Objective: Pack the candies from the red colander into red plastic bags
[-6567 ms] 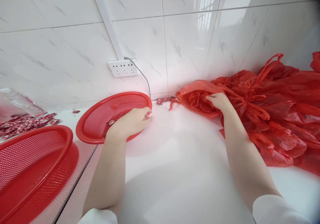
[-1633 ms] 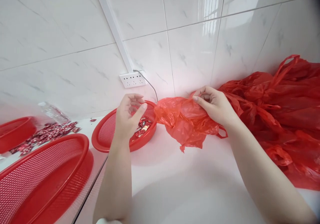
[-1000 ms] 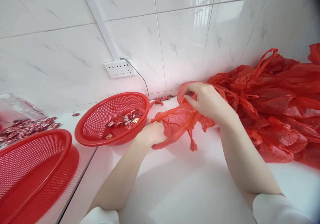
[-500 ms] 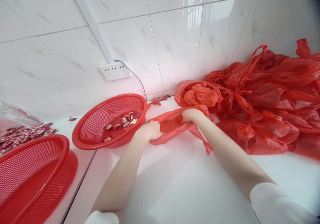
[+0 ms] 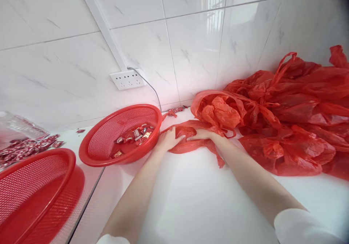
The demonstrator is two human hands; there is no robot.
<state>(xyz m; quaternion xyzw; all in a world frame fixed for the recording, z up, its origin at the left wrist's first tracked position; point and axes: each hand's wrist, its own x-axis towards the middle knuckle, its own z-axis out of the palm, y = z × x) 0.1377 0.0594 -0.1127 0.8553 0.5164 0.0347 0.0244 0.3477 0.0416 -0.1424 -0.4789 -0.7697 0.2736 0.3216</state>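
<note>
A red plastic bag (image 5: 185,147) lies on the white table with its mouth spread. My left hand (image 5: 168,139) grips the bag's left rim, thumb pointing inward, beside a red mesh basket. At the opposite side of the mouth, my right hand (image 5: 203,134) holds the rim, its fingertips near the left thumb. Some fingers of both hands are hidden by the plastic. The red mesh basket (image 5: 95,142) holds several small wrapped pieces (image 5: 137,133).
Several filled red bags (image 5: 300,95) are piled at the right against the tiled wall. Another mesh basket (image 5: 62,171) stands at the lower left, near patterned wrapped pieces (image 5: 29,147) and a clear plastic package (image 5: 23,125). A cable (image 5: 149,84) runs from a wall socket (image 5: 128,79).
Both hands have come closer together, and the bag's mouth is narrower and sits lower. The thumb of my left hand now shows. The view has shifted slightly.
</note>
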